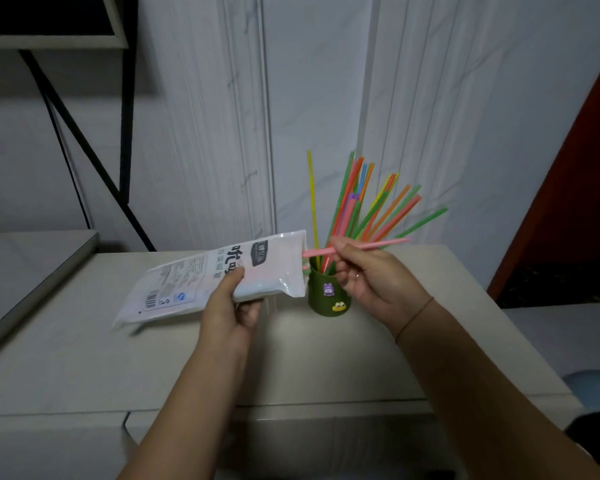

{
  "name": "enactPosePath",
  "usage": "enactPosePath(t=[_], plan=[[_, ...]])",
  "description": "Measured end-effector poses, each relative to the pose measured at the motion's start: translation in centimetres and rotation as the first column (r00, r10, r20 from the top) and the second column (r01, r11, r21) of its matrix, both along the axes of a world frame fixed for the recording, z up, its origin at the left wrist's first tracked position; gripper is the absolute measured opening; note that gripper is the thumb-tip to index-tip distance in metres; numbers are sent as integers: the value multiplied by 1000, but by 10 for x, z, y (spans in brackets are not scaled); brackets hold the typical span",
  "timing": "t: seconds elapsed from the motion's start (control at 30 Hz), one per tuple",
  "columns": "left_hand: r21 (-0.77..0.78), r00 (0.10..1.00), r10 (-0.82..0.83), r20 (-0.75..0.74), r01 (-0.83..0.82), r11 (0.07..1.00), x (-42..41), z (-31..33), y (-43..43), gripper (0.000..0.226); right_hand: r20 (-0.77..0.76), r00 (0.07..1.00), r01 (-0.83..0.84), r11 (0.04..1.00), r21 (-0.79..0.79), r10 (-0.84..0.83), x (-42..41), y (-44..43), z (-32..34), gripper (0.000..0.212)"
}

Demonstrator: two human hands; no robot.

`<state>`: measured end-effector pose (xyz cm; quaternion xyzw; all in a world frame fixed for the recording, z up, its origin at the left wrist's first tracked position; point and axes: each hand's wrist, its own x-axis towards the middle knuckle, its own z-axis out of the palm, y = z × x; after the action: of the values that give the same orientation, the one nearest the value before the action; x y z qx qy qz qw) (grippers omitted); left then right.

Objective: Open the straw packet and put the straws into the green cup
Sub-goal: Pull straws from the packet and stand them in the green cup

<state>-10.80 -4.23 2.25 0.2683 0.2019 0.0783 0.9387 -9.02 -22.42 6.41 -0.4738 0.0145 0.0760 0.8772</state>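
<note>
A white plastic straw packet [194, 278] with black print is held flat above the counter, its open end pointing right at the cup. My left hand [234, 301] grips it from below, thumb on top. The green cup [328, 296], decorated with small cartoon stickers, stands on the counter just right of the packet's mouth. Several coloured straws [364, 206] fan out of it, leaning right. My right hand [368, 271] pinches a pink straw [385, 243] lying horizontal above the cup, its left end still at the packet's opening.
The pale counter [291, 362] runs to a marbled white wall behind. A grey slab [25, 268] lies on the left, under a black metal frame [84, 150]. A dark red panel [575, 202] stands at the right. The counter's front edge is close to me.
</note>
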Motion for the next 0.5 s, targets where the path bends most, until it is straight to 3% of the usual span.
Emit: enactPosePath(t=[0.13, 0.3, 0.5], plan=[[22, 999, -30, -15, 30, 999, -1, 0, -12, 23, 32, 999, 25, 998, -58, -23, -5, 14, -3, 13], [-13, 997, 63, -40, -64, 998, 0, 6, 6, 47, 186, 962, 239, 949, -205, -202, 0, -12, 15, 17], [2, 995, 96, -43, -96, 995, 2, 7, 20, 47, 154, 917, 398, 881, -257, -369, 9, -54, 24, 27]])
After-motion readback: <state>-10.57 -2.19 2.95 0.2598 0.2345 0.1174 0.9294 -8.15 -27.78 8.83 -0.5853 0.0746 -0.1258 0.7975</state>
